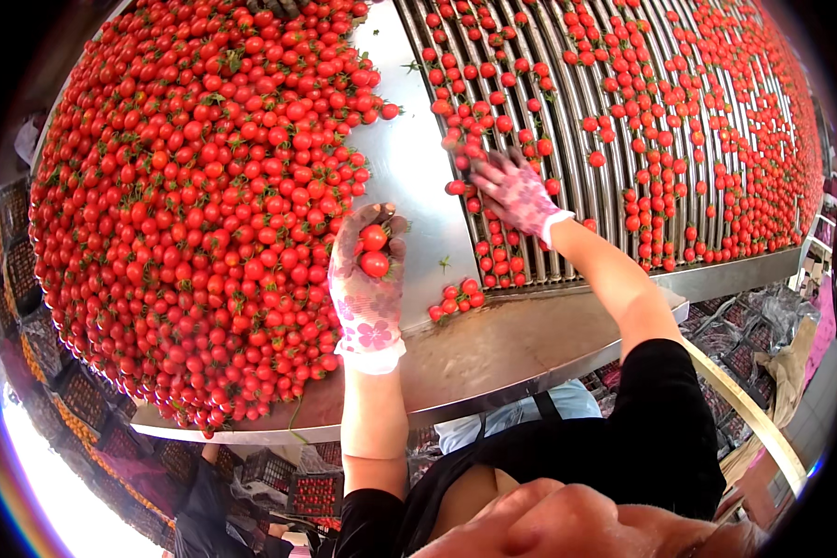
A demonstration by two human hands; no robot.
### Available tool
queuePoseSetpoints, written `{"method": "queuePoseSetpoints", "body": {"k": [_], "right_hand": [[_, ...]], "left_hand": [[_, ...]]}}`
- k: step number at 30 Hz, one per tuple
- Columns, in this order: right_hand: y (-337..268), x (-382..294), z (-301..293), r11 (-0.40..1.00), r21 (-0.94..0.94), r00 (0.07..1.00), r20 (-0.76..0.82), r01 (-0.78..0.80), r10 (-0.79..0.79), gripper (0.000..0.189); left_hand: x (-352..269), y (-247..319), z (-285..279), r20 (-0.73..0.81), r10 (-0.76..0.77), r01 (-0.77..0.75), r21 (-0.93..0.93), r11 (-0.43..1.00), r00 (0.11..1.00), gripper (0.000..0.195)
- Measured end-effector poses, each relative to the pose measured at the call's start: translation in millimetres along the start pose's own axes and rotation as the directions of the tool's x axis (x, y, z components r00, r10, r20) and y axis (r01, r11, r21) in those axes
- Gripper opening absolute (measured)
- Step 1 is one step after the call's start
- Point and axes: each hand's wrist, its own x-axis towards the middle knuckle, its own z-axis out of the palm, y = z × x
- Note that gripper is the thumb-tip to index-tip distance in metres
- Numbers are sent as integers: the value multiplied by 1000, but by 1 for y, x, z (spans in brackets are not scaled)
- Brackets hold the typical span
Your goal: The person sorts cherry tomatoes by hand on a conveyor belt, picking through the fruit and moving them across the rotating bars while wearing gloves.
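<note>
My left hand [373,279], in a pink flowered glove with soiled fingers, is turned palm up and holds a few small red tomatoes [374,264]. It is beside a large heap of cherry tomatoes [216,209], at the left edge of a bare metal plate [418,167]. My right hand [513,190], in a matching glove, reaches palm down over the metal roller conveyor [558,237], its fingers spread at a group of tomatoes [471,125] on the leftmost rollers. Whether its fingertips grip one is blurred. A small cluster of tomatoes [457,300] lies at the plate's near corner.
A metal ledge [523,335] runs along the near side. Many tomatoes [732,139] cover the rollers at the right. Another person's dark-gloved hand [275,7] shows at the top. Crates of tomatoes [315,494] stand below, and a curved pale strip [746,411] is at lower right.
</note>
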Motion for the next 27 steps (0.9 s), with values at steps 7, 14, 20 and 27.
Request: {"method": "queuePoseSetpoints", "body": {"k": [7, 14, 20, 27], "right_hand": [[-16, 32, -17, 941, 272, 969, -90, -200, 231, 43], [-14, 86, 20, 973, 2, 971, 60, -230, 230, 27], [-17, -8, -21, 972, 139, 981, 23, -192, 190, 11], [6, -38, -54, 179, 833, 604, 214, -523, 767, 26]], "left_hand": [[-1, 1, 7, 1, 4, -4, 6, 1000, 1000, 24], [1, -3, 0, 41, 66, -68, 57, 996, 997, 27], [2, 0, -3, 75, 43, -43, 0, 999, 996, 32], [4, -1, -5, 206, -51, 37, 70, 997, 977, 42]]}}
